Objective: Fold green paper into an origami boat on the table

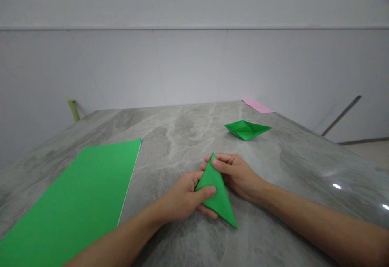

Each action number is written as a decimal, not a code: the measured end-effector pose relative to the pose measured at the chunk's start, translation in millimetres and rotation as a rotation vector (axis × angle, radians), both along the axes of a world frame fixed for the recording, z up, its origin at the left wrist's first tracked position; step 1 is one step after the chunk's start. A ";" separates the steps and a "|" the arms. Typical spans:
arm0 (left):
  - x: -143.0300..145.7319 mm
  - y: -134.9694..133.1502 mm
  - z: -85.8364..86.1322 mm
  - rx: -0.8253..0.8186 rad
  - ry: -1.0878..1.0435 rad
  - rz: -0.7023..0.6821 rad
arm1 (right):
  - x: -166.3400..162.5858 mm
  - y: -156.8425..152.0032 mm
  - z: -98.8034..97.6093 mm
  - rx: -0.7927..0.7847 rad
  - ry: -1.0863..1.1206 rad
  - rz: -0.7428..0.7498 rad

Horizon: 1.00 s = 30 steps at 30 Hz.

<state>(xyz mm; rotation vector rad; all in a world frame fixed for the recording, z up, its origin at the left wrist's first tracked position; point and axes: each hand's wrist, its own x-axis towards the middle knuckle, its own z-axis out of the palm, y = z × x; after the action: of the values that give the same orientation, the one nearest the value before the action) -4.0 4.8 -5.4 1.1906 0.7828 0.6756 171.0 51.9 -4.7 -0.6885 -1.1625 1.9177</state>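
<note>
A green paper folded into a long triangle point(219, 200) is held just above the grey marble table point(182, 137), its point toward me. My left hand point(182, 198) pinches its left edge with the thumb on top. My right hand point(235, 174) grips its upper tip, fingers curled around the far side. Both hands are closed on the paper.
A flat sheet of green paper point(79, 202) lies at the left of the table. A finished green paper boat point(247, 129) sits beyond my hands to the right. Pink paper point(258, 105) rests at the far right corner. A white wall stands behind.
</note>
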 end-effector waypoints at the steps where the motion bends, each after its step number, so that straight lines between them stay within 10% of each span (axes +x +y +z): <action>1: 0.3 -0.1 -0.5 0.001 0.006 0.003 | 0.0 0.3 -0.4 0.004 -0.005 -0.015; 11: 0.1 1.0 -3.2 0.022 0.046 0.070 | 5.1 10.9 9.1 0.025 0.048 -0.302; 18: 0.8 3.9 -1.9 0.071 0.014 0.152 | 2.9 3.7 -2.4 0.085 -0.139 0.014; 30: 0.5 5.9 -8.0 0.147 0.017 0.175 | 4.1 3.1 -4.1 0.138 -0.201 0.053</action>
<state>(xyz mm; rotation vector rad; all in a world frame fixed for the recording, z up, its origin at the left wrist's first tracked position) -3.5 10.7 -13.4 1.2717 0.8704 0.8803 175.1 55.1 -8.8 -0.7956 -1.4360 1.8233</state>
